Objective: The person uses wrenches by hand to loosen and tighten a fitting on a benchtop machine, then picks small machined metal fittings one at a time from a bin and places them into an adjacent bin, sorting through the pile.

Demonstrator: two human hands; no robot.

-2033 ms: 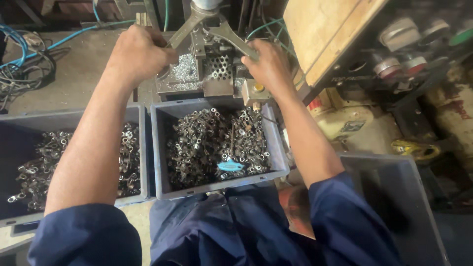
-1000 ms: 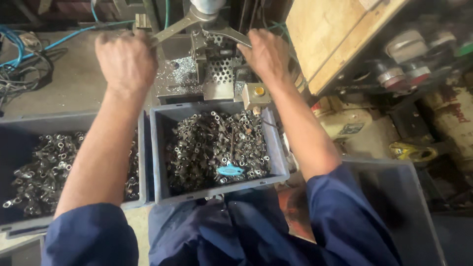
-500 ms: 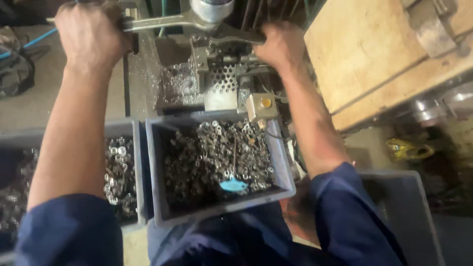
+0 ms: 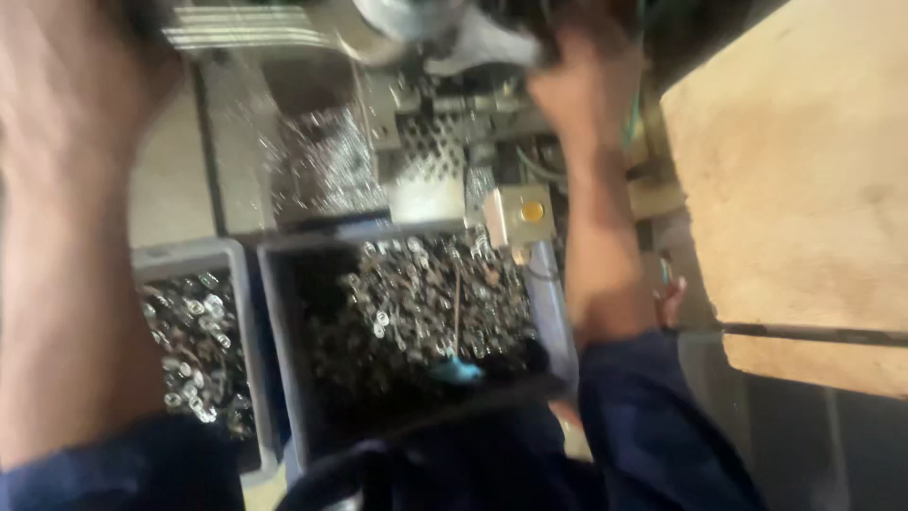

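The view is blurred by motion. My left hand (image 4: 80, 90) is raised at the top left, closed on the end of a long metal lever (image 4: 246, 38) of a small bench press. My right hand (image 4: 579, 80) grips the opposite lever (image 4: 487, 45) at the top centre. Between them hangs the press's round metal head (image 4: 407, 19), above a perforated metal plate (image 4: 427, 161). Below the press, a grey bin (image 4: 276, 322) holds several small metal rings (image 4: 426, 303) and a small blue object (image 4: 456, 371).
A second grey bin (image 4: 194, 326) of rings stands to the left. A small box with a yellow button (image 4: 522, 213) is fixed at the bin's far right corner. A large wooden board (image 4: 794, 189) fills the right side. My dark blue sleeves and lap are at the bottom.
The camera has moved closer and lower over the press. Both my hands have stayed on the levers and swung them up toward the top of the view.
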